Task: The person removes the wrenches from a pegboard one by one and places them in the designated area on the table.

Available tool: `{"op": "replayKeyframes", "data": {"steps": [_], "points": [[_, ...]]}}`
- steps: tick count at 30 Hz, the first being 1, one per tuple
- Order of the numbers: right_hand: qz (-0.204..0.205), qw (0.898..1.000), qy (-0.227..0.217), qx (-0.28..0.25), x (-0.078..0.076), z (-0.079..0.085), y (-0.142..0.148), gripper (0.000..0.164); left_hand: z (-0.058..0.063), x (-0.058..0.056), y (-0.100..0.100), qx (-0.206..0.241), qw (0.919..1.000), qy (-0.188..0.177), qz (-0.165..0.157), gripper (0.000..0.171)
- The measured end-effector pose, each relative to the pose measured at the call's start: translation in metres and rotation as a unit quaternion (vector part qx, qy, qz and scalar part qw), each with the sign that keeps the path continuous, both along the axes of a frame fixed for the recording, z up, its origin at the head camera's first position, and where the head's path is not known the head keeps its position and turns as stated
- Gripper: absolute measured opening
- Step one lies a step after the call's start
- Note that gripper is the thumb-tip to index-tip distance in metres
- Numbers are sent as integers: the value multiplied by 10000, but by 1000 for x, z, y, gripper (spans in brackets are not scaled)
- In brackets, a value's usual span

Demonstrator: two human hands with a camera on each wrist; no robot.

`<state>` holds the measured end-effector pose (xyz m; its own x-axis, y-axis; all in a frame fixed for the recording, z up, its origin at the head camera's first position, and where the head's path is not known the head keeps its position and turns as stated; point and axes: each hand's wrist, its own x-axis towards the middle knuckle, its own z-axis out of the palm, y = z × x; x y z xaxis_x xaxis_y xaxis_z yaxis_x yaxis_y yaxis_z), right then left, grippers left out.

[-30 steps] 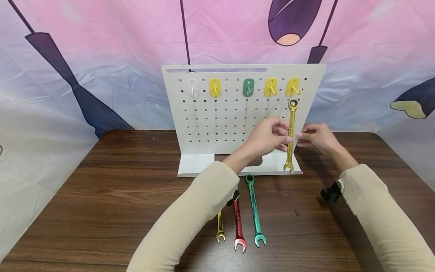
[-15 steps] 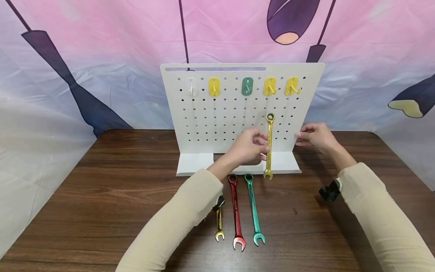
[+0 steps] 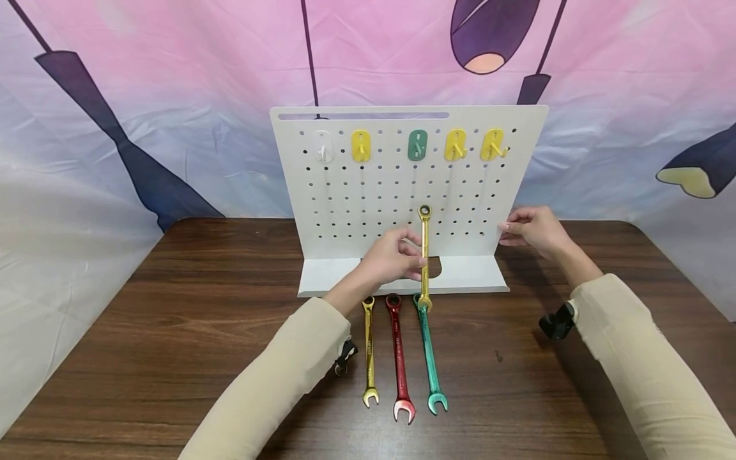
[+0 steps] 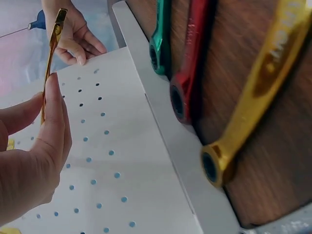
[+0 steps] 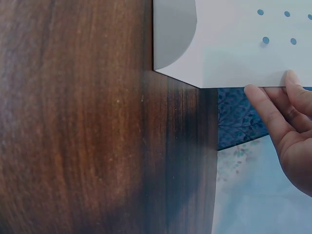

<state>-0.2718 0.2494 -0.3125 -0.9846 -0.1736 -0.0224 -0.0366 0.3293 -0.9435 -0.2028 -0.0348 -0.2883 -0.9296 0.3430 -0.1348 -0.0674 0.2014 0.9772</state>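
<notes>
My left hand (image 3: 390, 258) pinches a gold combination wrench (image 3: 425, 246) between thumb and fingers, ring end up. It stands upright before the lower middle of the white pegboard (image 3: 339, 198); its open end overlaps the green wrench's top in the head view. My right hand (image 3: 536, 232) holds the pegboard's right edge, the thumb (image 5: 292, 80) on its front face. On the table below lie a smaller gold wrench (image 3: 369, 351), a red wrench (image 3: 399, 358) and a green wrench (image 3: 430, 361), side by side, ring ends toward the board.
Across the pegboard's top run a white hook (image 3: 323, 147), a yellow hook (image 3: 361, 146), a green hook (image 3: 417, 145) and two yellow hooks at right, one yellow hook (image 3: 492, 145) nearest the edge. The board's base rests on the brown wooden table (image 3: 190, 332). A patterned cloth (image 3: 201, 115) hangs behind.
My left hand has moved the gold wrench left and down, from near the board's right edge to its middle. The right hand stays at the edge.
</notes>
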Motion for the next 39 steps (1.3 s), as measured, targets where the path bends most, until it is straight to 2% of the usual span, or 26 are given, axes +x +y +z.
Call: {"op": "replayKeyframes", "data": {"steps": [6,16,21,28,39], "points": [[9,10000,24,-32,-1,-1,0,19,-3,5,-16,-127,9998,-96,121,27],[-9,10000,-13,-85,0,0,0,19,-10,12,-47,-135,9978,-501,401,24],[-15,9999,-13,-112,0,1,0,19,-15,18,-63,-97,9975,-584,378,23],[-66,9999,16,-105,0,1,-1,18,-20,28,-84,-353,9971,-636,243,23],[-6,9999,89,124,2,1,0,21,-26,45,-111,-510,9954,-811,42,20]]}}
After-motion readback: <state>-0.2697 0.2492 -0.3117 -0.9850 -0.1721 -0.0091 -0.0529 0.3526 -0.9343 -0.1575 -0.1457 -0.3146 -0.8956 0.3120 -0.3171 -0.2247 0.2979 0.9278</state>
